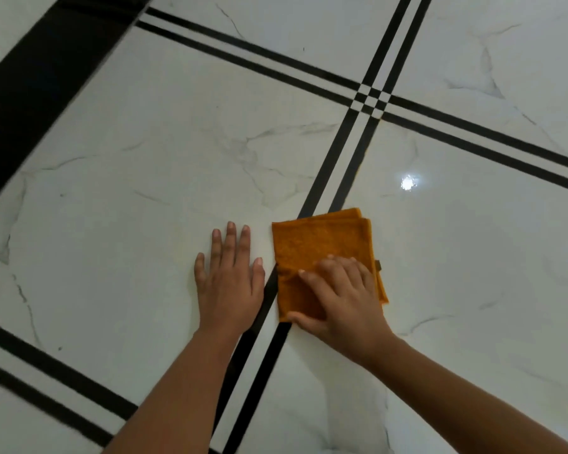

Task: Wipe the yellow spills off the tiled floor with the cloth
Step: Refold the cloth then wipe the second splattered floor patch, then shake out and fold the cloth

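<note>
A folded orange cloth [312, 244] lies flat on the white marble-look tiled floor [145, 191], across a pair of black inlay strips. My right hand [338, 296] presses down on the cloth's near half, fingers curled over it and thumb at its near edge. My left hand [230, 276] rests flat on the bare tile just left of the cloth, fingers spread, holding nothing. A faint yellowish trace [367, 149] runs along the right edge of the black strip beyond the cloth. No other yellow spill shows clearly.
Paired black strips [371, 99] cross at the upper centre. A wide black band [37, 77] runs along the upper left. A bright light reflection [408, 182] sits on the tile to the right of the cloth.
</note>
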Demonstrator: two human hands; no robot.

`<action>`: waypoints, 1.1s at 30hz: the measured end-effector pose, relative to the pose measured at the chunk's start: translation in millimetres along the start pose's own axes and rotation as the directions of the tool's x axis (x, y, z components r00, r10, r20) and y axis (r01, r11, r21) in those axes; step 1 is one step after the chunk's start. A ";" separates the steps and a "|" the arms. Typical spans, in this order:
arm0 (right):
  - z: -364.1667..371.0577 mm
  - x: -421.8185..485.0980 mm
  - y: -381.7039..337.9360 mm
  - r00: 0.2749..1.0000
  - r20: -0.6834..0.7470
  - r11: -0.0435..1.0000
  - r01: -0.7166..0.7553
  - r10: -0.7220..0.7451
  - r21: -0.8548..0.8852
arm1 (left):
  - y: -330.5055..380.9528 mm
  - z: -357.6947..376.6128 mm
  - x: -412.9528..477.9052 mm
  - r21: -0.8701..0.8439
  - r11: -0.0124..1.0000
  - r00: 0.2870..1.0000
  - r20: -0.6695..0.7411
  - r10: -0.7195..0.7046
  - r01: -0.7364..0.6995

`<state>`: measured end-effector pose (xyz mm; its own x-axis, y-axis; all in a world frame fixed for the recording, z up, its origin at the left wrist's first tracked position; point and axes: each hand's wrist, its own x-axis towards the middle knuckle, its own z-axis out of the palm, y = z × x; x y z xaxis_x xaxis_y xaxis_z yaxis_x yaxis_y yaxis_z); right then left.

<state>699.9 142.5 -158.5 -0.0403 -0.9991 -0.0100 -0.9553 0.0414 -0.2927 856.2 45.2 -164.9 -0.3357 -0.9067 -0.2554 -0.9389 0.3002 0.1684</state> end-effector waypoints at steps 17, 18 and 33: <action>-179.9 14.7 -36.1 0.769 0.247 0.586 -0.618 0.590 0.524 | 64.6 -150.5 -87.9 -0.313 0.936 0.976 0.193 -0.104 0.162; -209.3 12.8 -38.3 0.754 0.275 0.549 -0.634 0.597 0.545 | 73.8 -176.0 -96.7 -0.330 0.929 0.976 0.193 -0.105 0.165; -633.5 -102.3 -93.7 0.574 0.404 0.119 -0.666 0.712 0.737 | 261.3 -534.4 -249.8 -0.473 0.872 0.978 0.204 -0.034 0.129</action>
<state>608.0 242.2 475.6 -0.5854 -0.5448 -0.6004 0.1291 0.6684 -0.7325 735.3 191.8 451.7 -0.3117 -0.8367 -0.4503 -0.8257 0.0041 0.5640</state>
